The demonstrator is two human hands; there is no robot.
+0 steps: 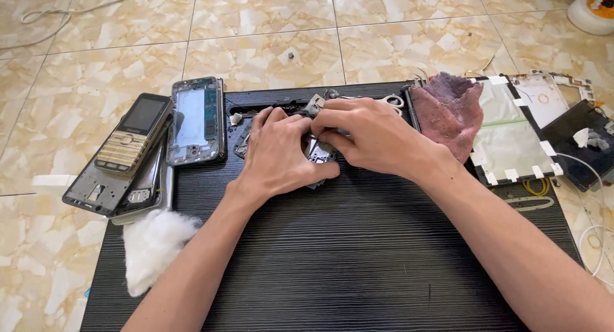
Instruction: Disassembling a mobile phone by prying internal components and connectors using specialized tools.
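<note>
1. Head view looked down on a black ribbed board [332,261] lying on a marbled tile floor [77,102]
2. Both hands met near the board's far edge over a small dark phone part [318,154]
3. Left hand [281,156] was curled closed around the part, thumb under it
4. Right hand [368,134] pinched the same part from above with bent fingers
5. Beside the left hand lay an opened phone frame [196,119], and further left a keypad phone [134,134] stacked on other phone shells
6. White cotton wad [152,242] sat at the board's left edge
7. A purple cloth [451,111] and a taped white panel [508,137] lay to the right, with scissors [391,102] partly hidden behind the right hand
</note>
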